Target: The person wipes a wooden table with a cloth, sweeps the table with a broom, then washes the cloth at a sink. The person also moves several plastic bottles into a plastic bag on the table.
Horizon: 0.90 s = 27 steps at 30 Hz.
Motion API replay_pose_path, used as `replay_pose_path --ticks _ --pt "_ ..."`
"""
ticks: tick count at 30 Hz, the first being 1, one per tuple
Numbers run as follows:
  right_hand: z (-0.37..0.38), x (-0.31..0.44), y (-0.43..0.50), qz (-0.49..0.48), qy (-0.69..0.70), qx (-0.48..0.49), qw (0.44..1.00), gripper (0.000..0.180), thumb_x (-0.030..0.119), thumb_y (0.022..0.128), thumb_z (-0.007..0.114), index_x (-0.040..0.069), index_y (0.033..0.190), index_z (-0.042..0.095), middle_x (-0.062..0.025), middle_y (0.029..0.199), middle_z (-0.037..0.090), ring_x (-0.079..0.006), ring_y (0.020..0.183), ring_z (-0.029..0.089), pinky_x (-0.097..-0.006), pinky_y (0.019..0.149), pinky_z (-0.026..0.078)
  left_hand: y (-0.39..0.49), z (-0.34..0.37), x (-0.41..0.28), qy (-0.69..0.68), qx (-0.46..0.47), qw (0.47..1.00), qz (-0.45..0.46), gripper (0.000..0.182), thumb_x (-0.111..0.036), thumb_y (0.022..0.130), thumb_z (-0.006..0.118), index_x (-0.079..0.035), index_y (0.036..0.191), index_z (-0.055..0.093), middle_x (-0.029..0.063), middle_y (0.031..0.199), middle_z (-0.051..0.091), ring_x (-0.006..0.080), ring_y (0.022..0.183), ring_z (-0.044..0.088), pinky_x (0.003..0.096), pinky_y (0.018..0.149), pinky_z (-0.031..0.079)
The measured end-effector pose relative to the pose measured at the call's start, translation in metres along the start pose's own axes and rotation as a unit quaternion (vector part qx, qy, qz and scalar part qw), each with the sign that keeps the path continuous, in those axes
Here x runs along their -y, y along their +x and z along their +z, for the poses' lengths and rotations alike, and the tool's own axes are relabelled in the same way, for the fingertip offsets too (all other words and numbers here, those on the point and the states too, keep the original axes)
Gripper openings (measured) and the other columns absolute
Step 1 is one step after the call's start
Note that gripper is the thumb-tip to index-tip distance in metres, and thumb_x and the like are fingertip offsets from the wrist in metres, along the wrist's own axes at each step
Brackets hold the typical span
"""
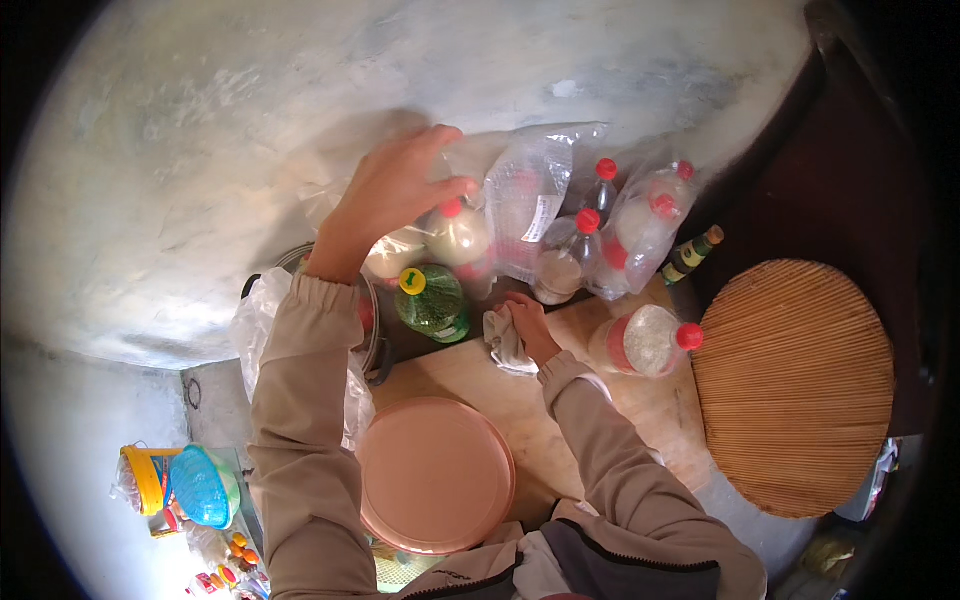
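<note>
My left hand [401,184] is raised above a plastic bottle with a red cap and pale contents [457,236], its thumb and fingers apart; whether it touches the thin clear plastic there I cannot tell. My right hand [529,326] grips a crumpled light cloth [506,345] on the back edge of the wooden board [544,420]. Between my arms stands a green bottle with a yellow cap [433,304]. Beyond my right hand is a clear bottle with a red cap [562,262]. A red-capped bottle of pale grains [652,341] stands on the board's right part.
Bagged bottles [637,232] and clear plastic packaging [525,210] line the wall. A pink round lid [439,476] lies near my body. A round lid of woven stalks [799,390] is at the right, near a small dark bottle [691,255]. A blue basket [201,484] is at lower left.
</note>
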State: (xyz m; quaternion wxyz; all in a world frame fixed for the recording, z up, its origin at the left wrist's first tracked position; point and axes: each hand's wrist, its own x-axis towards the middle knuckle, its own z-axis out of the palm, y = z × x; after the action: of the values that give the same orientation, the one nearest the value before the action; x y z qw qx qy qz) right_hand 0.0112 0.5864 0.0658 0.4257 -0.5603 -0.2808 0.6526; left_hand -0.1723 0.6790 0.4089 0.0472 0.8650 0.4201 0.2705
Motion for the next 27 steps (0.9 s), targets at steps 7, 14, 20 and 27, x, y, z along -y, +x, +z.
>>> replay_pose_path --ticks 7,14,20,27 --pt "-0.026 0.098 -0.177 0.039 0.046 0.205 0.977 0.032 0.019 0.093 0.060 -0.001 0.118 0.064 -0.0062 0.094 0.066 -0.0115 0.087 0.061 -0.0275 0.081 0.050 -0.002 0.047 -0.017 0.158 -0.023 0.983 0.096 0.018 -0.021 0.083 0.069 -0.009 0.097 0.068 0.0064 0.109 0.066 0.0274 0.107 0.059 0.0492 0.107 0.036" --pt "-0.107 0.203 -0.326 -0.232 -0.187 0.093 0.950 0.032 0.003 0.085 0.068 0.002 0.118 0.066 0.0004 0.084 0.063 -0.0084 0.080 0.058 -0.0257 0.070 0.048 0.006 0.070 -0.017 0.264 0.003 0.964 0.018 0.010 -0.017 0.081 0.069 -0.012 0.090 0.068 0.0020 0.112 0.064 0.0216 0.115 0.056 0.0556 0.113 0.027" --pt "-0.140 0.228 -0.311 -0.389 -0.455 -0.118 0.792 0.042 0.012 0.083 0.072 0.005 0.124 0.063 -0.0082 0.080 0.063 -0.0231 0.075 0.063 -0.0342 0.071 0.051 -0.011 0.044 -0.055 0.103 -0.179 0.978 0.042 0.037 -0.017 0.081 0.071 -0.010 0.116 0.066 0.0087 0.134 0.055 0.0283 0.123 0.050 0.0494 0.110 0.034" --pt "-0.152 0.235 -0.253 -0.421 -0.574 -0.048 0.701 0.030 0.021 0.080 0.075 0.005 0.103 0.063 -0.0142 0.083 0.065 -0.0336 0.071 0.063 -0.0400 0.066 0.051 -0.109 -0.023 -0.104 -0.065 -0.248 0.965 -0.058 0.030 -0.004 0.086 0.065 -0.002 0.116 0.064 0.0170 0.121 0.064 0.0359 0.111 0.061 0.0395 0.094 0.050"
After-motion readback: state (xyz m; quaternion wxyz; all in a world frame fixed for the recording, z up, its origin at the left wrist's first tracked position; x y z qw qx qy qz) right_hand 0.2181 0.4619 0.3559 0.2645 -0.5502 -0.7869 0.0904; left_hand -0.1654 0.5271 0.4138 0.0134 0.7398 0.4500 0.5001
